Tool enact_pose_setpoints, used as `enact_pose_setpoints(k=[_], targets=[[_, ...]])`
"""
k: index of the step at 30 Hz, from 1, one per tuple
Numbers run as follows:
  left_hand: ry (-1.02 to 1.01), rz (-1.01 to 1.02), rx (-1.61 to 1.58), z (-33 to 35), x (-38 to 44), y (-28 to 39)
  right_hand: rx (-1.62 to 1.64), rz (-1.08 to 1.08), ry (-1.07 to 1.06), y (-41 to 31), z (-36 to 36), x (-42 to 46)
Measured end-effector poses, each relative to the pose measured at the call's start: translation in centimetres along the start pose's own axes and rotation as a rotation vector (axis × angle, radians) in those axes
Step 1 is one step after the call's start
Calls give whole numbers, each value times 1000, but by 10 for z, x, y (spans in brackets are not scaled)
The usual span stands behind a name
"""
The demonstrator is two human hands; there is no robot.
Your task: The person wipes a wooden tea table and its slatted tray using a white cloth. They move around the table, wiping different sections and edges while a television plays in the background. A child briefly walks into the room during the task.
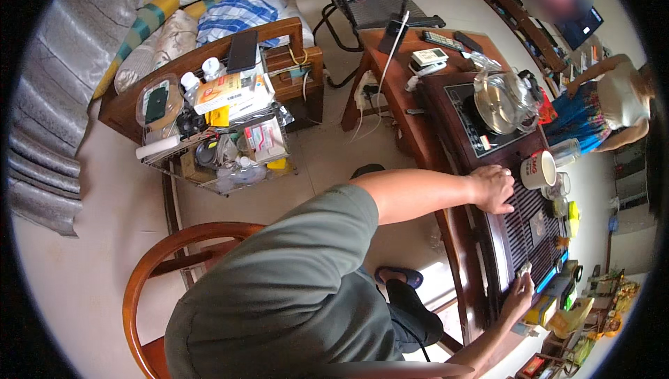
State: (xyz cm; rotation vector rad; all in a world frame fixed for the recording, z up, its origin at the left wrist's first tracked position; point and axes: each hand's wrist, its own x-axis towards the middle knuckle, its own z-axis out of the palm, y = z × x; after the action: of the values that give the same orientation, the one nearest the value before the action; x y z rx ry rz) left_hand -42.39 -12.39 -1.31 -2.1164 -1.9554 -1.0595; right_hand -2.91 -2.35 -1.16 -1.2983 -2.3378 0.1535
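Observation:
My left hand [492,189] rests with curled fingers at the near edge of the slatted dark wooden tea tray [522,212]; whether it holds anything is hidden. Just past it stands a white mug [546,169] with red writing. At the tray's other end my right hand [518,294] pinches a small whitish object [524,269] between thumb and fingers; its kind is unclear. Beyond the tray's middle are a glass cup [560,185], a small glass jar [561,206] and a small orange-brown figure [562,243].
Left of the tray, a glass pot [496,104] sits on a black cooktop [460,112]. Remotes [441,40] and a propped phone [393,37] lie farther left. Another person [606,102] stands across the table. A loaded wire cart [209,183] and a wooden chair [137,253] are nearby.

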Motion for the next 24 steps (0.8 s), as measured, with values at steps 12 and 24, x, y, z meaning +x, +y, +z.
enact_pose_setpoints(k=[12,24], targets=[[80,97,8,-9,2,-8,210,185,248,-80,11,8],[123,131,-29,-13,7,1,133,-268,321,-182,67,-2]])
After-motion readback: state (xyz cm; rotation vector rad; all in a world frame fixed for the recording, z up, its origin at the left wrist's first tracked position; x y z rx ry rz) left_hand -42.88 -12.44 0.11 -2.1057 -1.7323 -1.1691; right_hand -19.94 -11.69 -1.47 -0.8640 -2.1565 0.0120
